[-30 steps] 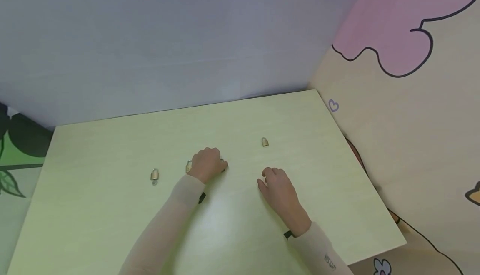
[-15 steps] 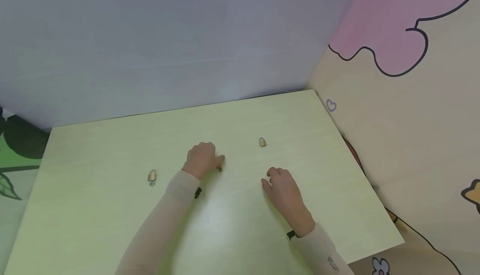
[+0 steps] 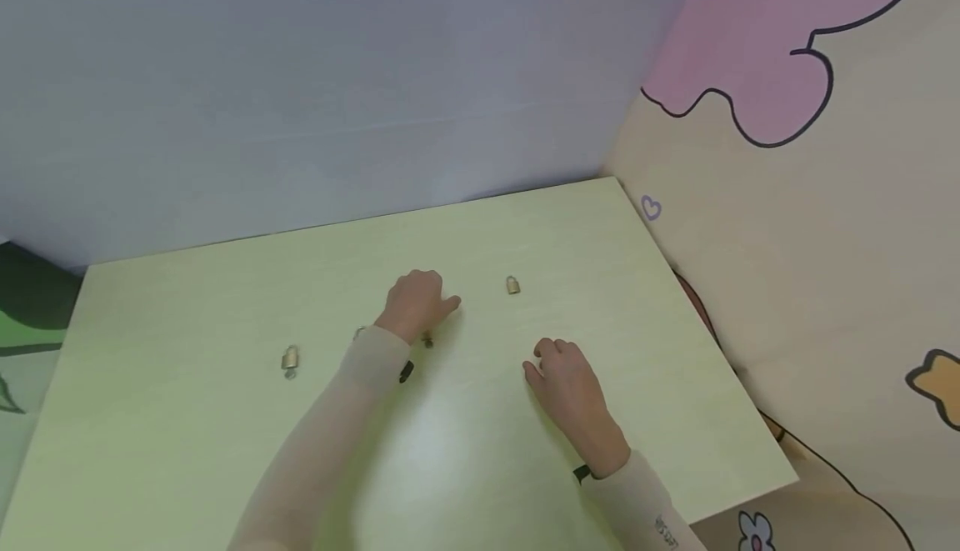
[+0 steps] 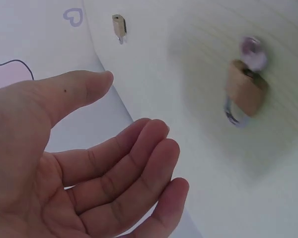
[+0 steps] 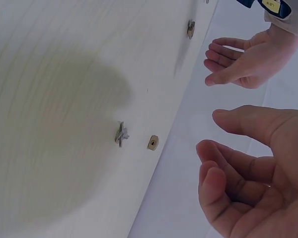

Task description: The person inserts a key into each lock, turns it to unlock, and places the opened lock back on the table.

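Note:
My left hand (image 3: 416, 305) hovers over the table with fingers relaxed and thumb spread, holding nothing. In the left wrist view a brass padlock (image 4: 247, 89) lies to the side of its fingertips, a key at one end and a shackle at the other, slightly blurred. From the head view, a small dark metal piece (image 3: 427, 339) shows beside the left wrist. My right hand (image 3: 566, 384) is loosely curled above the table and grips nothing. Ahead of it sits another small padlock (image 3: 512, 285). The right wrist view shows silvery metal (image 5: 121, 135) like a key near a padlock (image 5: 153, 143).
A padlock (image 3: 289, 359) with its key lies on the left of the pale table (image 3: 187, 451). A shackle (image 3: 359, 332) peeks out behind the left sleeve. A grey-white wall (image 3: 337, 101) stands behind; a cable (image 3: 840, 476) runs along the right side.
My left hand has moved up and a little right, its thumb now apart from the small metal piece it covered. My right hand has shifted slightly right. The head view has turned a little.

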Available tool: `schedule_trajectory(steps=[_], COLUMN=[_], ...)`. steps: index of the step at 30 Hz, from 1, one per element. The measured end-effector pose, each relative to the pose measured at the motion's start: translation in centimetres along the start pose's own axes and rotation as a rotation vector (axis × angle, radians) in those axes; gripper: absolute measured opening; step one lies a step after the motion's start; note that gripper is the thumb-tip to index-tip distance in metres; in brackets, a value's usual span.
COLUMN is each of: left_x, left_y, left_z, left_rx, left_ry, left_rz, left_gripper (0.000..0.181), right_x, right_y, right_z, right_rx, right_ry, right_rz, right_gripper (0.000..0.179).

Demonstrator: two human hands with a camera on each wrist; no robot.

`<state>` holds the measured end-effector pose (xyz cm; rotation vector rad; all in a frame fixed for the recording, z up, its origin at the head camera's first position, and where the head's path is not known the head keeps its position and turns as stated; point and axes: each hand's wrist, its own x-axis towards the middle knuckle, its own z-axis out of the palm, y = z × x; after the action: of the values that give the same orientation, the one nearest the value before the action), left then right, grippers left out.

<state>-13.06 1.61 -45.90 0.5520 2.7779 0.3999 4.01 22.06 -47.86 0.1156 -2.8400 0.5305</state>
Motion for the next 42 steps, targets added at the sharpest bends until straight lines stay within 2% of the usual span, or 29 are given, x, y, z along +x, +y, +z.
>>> schedule_trajectory(steps=[7, 12, 17, 21, 27, 31, 35, 42], left_x=[1.4, 2.8, 3.4, 3.6, 3.2, 3.7, 4.4, 5.8], left_y=[2.4, 4.7, 6.1, 6.4, 6.6, 7.0, 7.3, 7.6], left_z=[-0.2, 0.0, 0.1, 0.7, 2.2, 3.1, 3.6, 4.6], left_rx=[0.017, 0.035, 0.053, 0.055, 0.019, 0.004, 0.027, 0.107], left_ry=[-0.015, -0.050, -0.070, -0.060, -0.088, -0.083, -0.083, -0.125], left_rz=[0.013, 0.027, 0.029, 0.032, 0.018, 0.015, 0.009, -0.031], left_gripper=[0.045, 0.044, 0.042, 0.042, 0.037, 0.036, 0.037, 0.033], right_x=[-0.2, -0.4, -0.6, -1.1, -2.6, -2.7, -2.5, -2.3], right_y=[0.8, 1.4, 1.3, 1.1, 0.4, 0.6, 0.9, 1.7], right_z=[-0.5, -0.8, -0.4, 0.0, 0.3, 0.3, 0.4, 0.7], right_rx=[0.010, 0.022, 0.027, 0.044, 0.087, 0.091, 0.108, 0.121], right_ry=[-0.005, -0.041, -0.073, -0.077, -0.141, -0.146, -0.170, -0.188], right_rz=[0.016, 0.079, 0.125, 0.127, 0.166, 0.175, 0.198, 0.221], right_gripper=[0.020, 0.019, 0.019, 0.019, 0.019, 0.020, 0.020, 0.020])
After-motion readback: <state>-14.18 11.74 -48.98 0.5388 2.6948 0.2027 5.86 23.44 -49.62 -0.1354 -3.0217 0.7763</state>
